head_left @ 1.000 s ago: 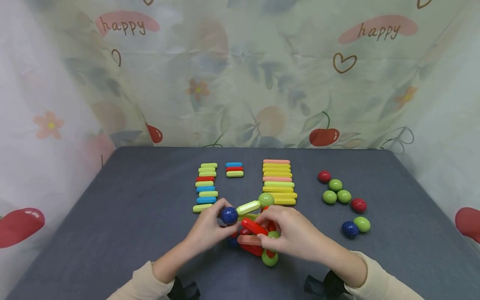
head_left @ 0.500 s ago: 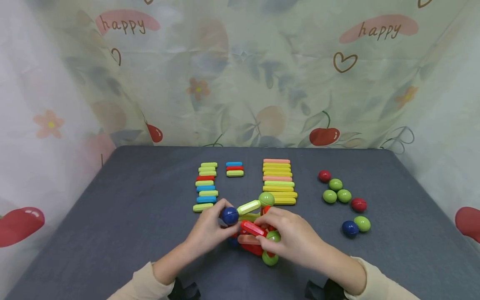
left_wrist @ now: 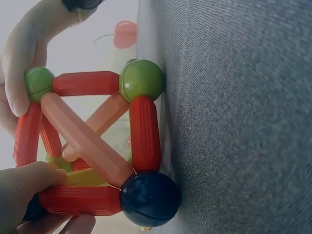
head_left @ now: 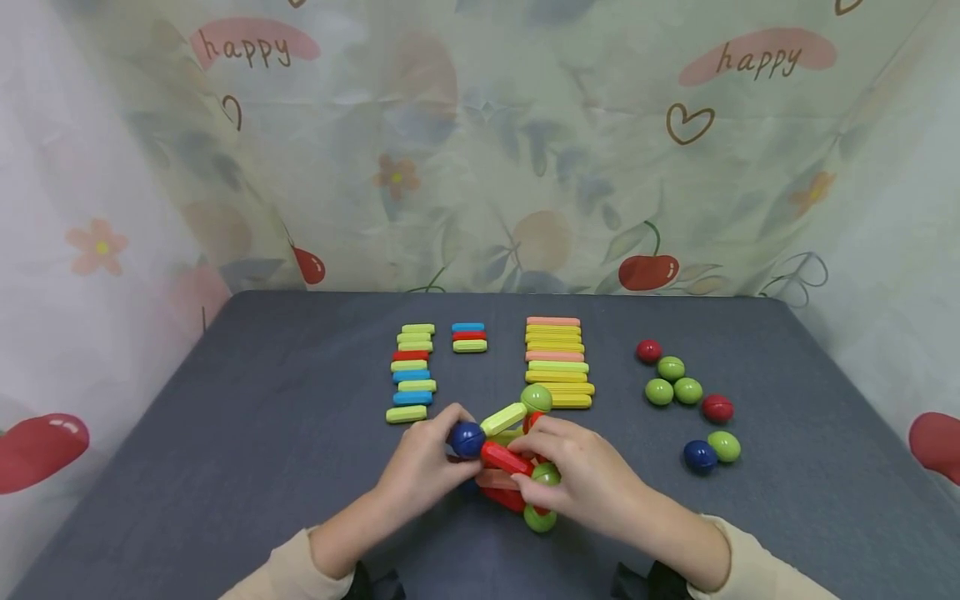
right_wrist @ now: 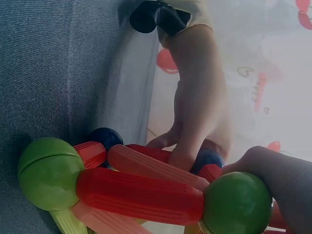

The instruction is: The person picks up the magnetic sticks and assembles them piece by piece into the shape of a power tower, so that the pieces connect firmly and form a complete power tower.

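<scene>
Low over the table's middle is a frame of magnetic rods and balls; the left wrist view shows red and salmon rods joined at green and blue balls. My left hand (head_left: 423, 454) grips its upper blue ball (head_left: 467, 439); in the left wrist view the thumb presses an upright red rod (left_wrist: 80, 201) below that ball. My right hand (head_left: 581, 462) pinches the top red rod (head_left: 507, 458) beside a green ball (head_left: 546, 474). That rod's left end reaches the blue ball; the exact contact is hidden by fingers. A light-green rod (head_left: 503, 418) runs from the blue ball to a rear green ball (head_left: 536, 397).
Short rods (head_left: 411, 377) line up in a column behind my left hand, with a small blue, red and green group (head_left: 469, 337) beside them. Longer yellow and salmon rods (head_left: 555, 356) lie behind the frame. Loose balls (head_left: 687, 392) sit to the right on the dark cloth (head_left: 225, 433).
My left hand and the upper blue ball have shifted slightly right and down, closing the gap to the red rod. The rear green ball has moved slightly right; my right hand has barely moved.
</scene>
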`<state>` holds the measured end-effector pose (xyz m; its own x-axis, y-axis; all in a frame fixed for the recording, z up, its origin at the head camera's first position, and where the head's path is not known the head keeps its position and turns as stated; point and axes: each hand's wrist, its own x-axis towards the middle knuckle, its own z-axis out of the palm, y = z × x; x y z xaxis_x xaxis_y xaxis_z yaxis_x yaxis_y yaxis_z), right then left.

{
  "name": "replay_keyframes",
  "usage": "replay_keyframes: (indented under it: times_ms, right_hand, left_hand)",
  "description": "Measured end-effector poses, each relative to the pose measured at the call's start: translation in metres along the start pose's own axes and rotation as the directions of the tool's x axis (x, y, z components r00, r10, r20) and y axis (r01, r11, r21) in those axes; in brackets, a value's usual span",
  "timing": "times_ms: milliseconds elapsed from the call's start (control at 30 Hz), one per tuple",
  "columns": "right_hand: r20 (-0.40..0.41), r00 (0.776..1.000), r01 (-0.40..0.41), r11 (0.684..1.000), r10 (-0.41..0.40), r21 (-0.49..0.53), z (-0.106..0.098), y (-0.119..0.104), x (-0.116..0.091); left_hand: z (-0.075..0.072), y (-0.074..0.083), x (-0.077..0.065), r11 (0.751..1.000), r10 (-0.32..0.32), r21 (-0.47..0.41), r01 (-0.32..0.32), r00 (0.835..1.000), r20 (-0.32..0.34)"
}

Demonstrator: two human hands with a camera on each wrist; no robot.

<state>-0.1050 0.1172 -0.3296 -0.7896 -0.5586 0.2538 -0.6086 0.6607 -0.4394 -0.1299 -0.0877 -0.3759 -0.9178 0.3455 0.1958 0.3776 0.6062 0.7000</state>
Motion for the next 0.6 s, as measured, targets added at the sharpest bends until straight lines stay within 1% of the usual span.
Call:
replay_keyframes:
  times_ms: [367,500,600]
  right_hand:
    - [0.025,0.999,-0.031,0.999,0.03,0.018,-0.0007,0.0011,0.0005]
    - [0.022,0.999,-0.038,0.997,0.036,0.07,-0.0026,0.0035,-0.0019]
    - [-0.015,1.0,-0.022,0.993,0.024,0.12,-0.0062,0.0086,-0.0039]
  left_hand:
    - [-0.0005,0.0021,0.0005,1.0,-0.013,0.011,0.013,1.0,0.007]
    - [-0.001,0.0003,0.0013,1.0,-0.006,-0.002,0.006,1.0,0.019]
    - [-0.002,-0.0024,0.0025,1.0,-0.006,-0.016,0.006,1.0,0.029]
